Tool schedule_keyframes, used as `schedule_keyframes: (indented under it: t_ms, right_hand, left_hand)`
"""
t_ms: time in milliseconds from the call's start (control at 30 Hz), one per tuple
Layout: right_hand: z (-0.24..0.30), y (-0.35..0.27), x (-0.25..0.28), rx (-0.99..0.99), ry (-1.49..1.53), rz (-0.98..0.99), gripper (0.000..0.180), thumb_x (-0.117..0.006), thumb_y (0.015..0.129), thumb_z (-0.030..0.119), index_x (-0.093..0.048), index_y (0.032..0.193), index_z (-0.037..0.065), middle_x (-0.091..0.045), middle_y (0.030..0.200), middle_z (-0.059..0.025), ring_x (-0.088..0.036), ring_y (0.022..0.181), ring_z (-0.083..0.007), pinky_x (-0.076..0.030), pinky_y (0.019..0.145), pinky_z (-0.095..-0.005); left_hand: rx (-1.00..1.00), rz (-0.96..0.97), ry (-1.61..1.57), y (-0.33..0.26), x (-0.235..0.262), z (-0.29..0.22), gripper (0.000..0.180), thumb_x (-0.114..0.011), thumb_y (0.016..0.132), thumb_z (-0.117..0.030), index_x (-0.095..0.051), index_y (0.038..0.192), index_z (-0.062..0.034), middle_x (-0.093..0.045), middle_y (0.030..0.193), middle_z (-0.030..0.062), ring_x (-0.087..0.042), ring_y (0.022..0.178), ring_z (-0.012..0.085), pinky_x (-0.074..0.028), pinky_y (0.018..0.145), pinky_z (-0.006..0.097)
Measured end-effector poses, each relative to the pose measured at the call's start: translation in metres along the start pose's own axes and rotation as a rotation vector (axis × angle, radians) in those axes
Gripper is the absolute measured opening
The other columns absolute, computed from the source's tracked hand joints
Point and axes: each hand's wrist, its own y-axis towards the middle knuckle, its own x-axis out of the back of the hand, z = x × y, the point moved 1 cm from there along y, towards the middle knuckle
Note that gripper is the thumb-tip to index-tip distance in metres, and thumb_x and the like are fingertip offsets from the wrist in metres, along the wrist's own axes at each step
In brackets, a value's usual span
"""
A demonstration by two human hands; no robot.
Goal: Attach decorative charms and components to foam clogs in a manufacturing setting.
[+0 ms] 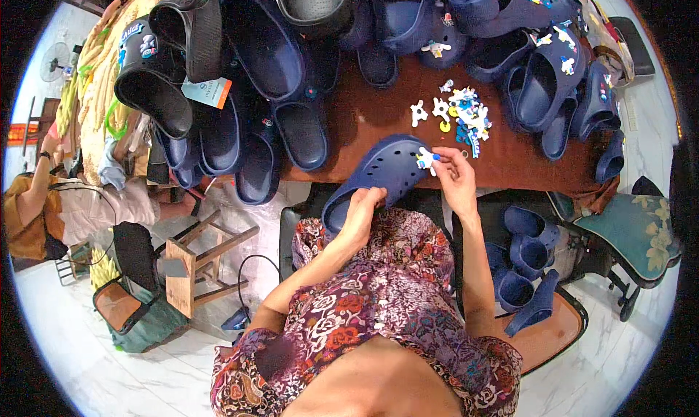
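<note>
A navy blue clog with holes in its upper (384, 165) is held over my lap at the table's near edge. My left hand (362, 212) is closed round its heel side, thumb on top. At the toe, my right hand (456, 175) pinches a small white and blue cartoon shoe charm (427, 160) against the upper. Whether the charm's stem sits in a hole is hidden. Just beyond my right hand lies a heap of loose charms (473, 115) in white, blue and yellow. A single white charm (418, 113) lies left of the heap.
Navy clogs (302, 134) and a black clog (191, 31) with a tag crowd the brown table (364, 111). More clogs (530, 253) rest on a chair at my right. To the left stand a wooden stool (191, 275) and another person's arm (35, 191).
</note>
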Motion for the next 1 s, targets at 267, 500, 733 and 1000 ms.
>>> schedule_keyframes:
  t_ms: [267,500,733,1000]
  right_hand:
    - [0.001,0.004,0.0,0.007,-0.216,0.006,0.024,-0.069,0.087,0.007,-0.068,0.111,0.005,-0.058,0.087,-0.0011,-0.054,0.071,-0.007,-0.046,0.063,-0.0223]
    - [0.014,0.008,-0.002,0.079,-0.306,0.024,0.021,-0.074,0.083,0.009,-0.069,0.103,0.004,-0.052,0.085,-0.0003,-0.05,0.069,-0.0074,-0.045,0.061,-0.0221]
    - [0.016,0.014,-0.004,-0.003,-0.269,0.055,0.019,-0.076,0.081,0.009,-0.069,0.098,0.004,-0.052,0.086,0.0013,-0.048,0.072,-0.0062,-0.043,0.064,-0.0212]
    - [0.026,0.008,0.003,0.06,-0.407,0.063,0.03,-0.076,0.082,0.016,-0.065,0.107,0.004,-0.056,0.096,-0.0048,-0.057,0.086,-0.0158,-0.049,0.074,-0.03]
  left_hand:
    - [-0.001,0.121,0.101,0.002,0.006,0.008,0.027,-0.065,0.088,-0.03,-0.054,0.082,-0.0057,-0.053,0.079,-0.003,-0.047,0.078,0.0093,-0.036,0.073,0.026]
    - [-0.071,0.107,0.292,0.0,-0.001,-0.001,0.044,-0.064,0.092,-0.046,-0.052,0.081,-0.0049,-0.052,0.078,-0.0003,-0.045,0.077,0.0103,-0.035,0.07,0.026]
    - [-0.225,0.112,0.43,-0.007,-0.005,-0.003,0.037,-0.057,0.098,-0.031,-0.062,0.096,0.005,-0.062,0.085,0.0015,-0.054,0.079,0.0106,-0.044,0.069,0.029]
    - [-0.347,0.187,0.326,0.002,0.004,0.027,0.032,-0.059,0.096,-0.02,-0.062,0.111,0.008,-0.069,0.101,0.0089,-0.061,0.092,0.014,-0.048,0.083,0.031]
